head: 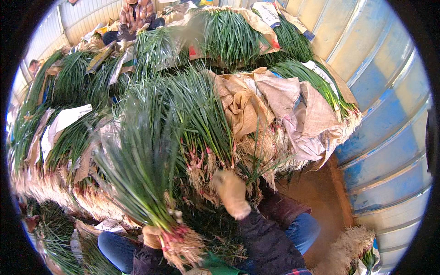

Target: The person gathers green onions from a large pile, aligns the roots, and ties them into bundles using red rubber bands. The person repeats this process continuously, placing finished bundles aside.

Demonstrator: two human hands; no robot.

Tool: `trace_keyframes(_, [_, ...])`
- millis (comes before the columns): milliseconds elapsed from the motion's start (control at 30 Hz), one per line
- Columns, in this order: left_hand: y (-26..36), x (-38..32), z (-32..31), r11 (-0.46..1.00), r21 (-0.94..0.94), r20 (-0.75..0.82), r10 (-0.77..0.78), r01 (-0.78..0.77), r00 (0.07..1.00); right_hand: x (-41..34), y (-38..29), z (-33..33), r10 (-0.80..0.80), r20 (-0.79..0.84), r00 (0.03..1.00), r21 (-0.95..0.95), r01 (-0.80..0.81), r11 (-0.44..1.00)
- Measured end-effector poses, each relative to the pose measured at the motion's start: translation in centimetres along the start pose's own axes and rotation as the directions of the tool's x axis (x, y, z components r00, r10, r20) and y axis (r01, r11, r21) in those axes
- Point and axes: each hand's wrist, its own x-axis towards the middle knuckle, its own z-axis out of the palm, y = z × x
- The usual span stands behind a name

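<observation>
My left hand [151,237], in a tan glove, grips a bunch of green onions [146,196] near its reddish bases. The long leaves fan upward and away, blurred, while the pale roots hang towards my lap. My right hand [232,194], also gloved and blurred, is at the root ends of a heap of loose green onions [201,113] in front of me. Its fingers are too smeared to show whether they hold a stalk. Between my knees lies a dark litter of leaves and trimmings [223,237].
Tan woven sacking [245,106] covers onions right of the heap. Root-edged stacks [99,199] line the left, one under a printed white sack [63,129]. A person in a plaid shirt [137,15] sits at the back. A corrugated blue-and-cream wall [388,130] curves along the right.
</observation>
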Motion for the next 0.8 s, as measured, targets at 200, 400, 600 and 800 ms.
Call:
trace_keyframes(200, [0.5,1.1,-1.3,0.999,0.030,-0.165,0.029,-0.024,0.986,3.5,-0.5,-0.6,-0.092,-0.172,0.981,-0.235,0.050,0.971])
trace_keyframes(400, [-3.0,5.4,-1.1,0.987,-0.007,-0.094,-0.162,0.162,0.982,-4.9,-1.7,0.3,0.106,0.136,0.985,0.195,-0.131,0.972])
trace_keyframes(600, [-2.1,3.1,-1.8,0.966,0.127,-0.069,-0.219,0.226,0.973,-0.8,1.6,0.2,0.099,-0.211,0.972,0.056,-0.089,0.994])
trace_keyframes(800, [-1.0,-0.2,-0.4,0.992,0.099,-0.064,-0.069,0.075,0.996,4.6,4.0,0.0,0.121,-0.420,0.899,0.108,-0.083,0.991])
